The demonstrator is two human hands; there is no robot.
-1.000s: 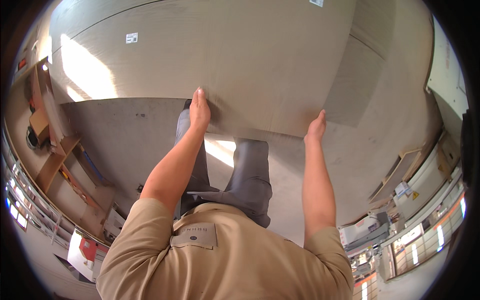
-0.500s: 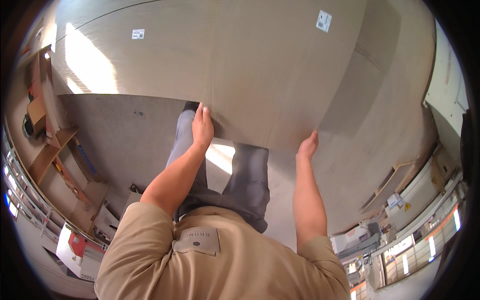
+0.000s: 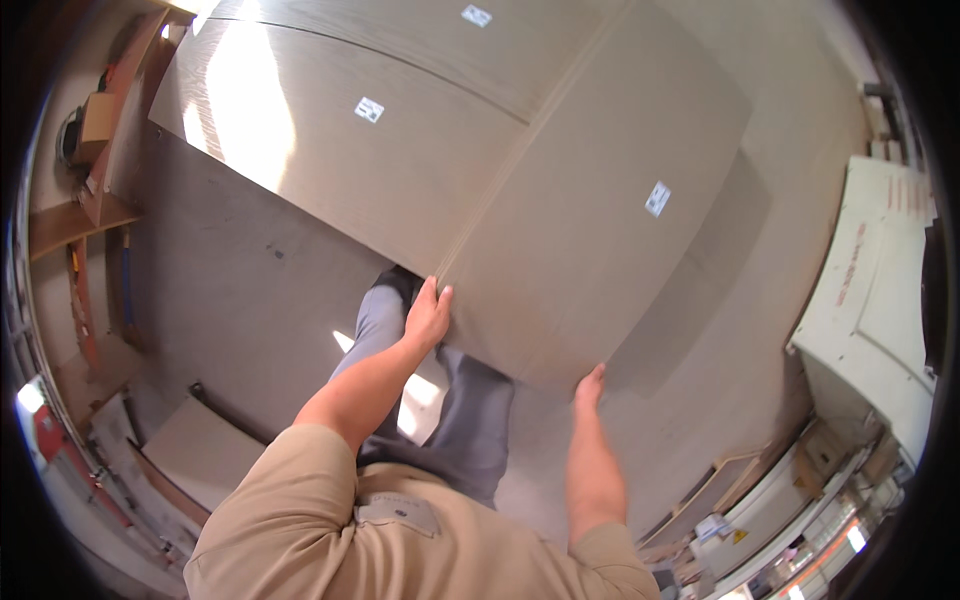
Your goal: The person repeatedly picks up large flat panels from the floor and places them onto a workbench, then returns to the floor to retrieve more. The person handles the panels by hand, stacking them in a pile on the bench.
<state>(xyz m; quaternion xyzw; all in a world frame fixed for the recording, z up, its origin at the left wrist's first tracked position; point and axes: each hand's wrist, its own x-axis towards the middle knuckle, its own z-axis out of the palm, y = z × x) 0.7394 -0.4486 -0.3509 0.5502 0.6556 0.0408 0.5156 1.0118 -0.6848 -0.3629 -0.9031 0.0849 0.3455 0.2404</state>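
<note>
A large light-wood panel (image 3: 590, 230) with a small white sticker is held up in front of me, over a stack of similar panels (image 3: 330, 150). My left hand (image 3: 428, 315) grips the panel's near left corner, fingers curled over its edge. My right hand (image 3: 589, 385) holds the near right edge from below. My grey trouser legs (image 3: 470, 410) and a dark shoe show under the panel.
The grey concrete floor (image 3: 240, 300) lies to the left, with a sunlit patch near my legs. Wooden shelving and offcuts (image 3: 90, 170) line the left rim. A white machine (image 3: 870, 320) stands at the right; a flat board (image 3: 200, 450) lies at lower left.
The view has swung so the panel now tilts up to the right. Both hands stay on its near edge and have shifted down and right with it.
</note>
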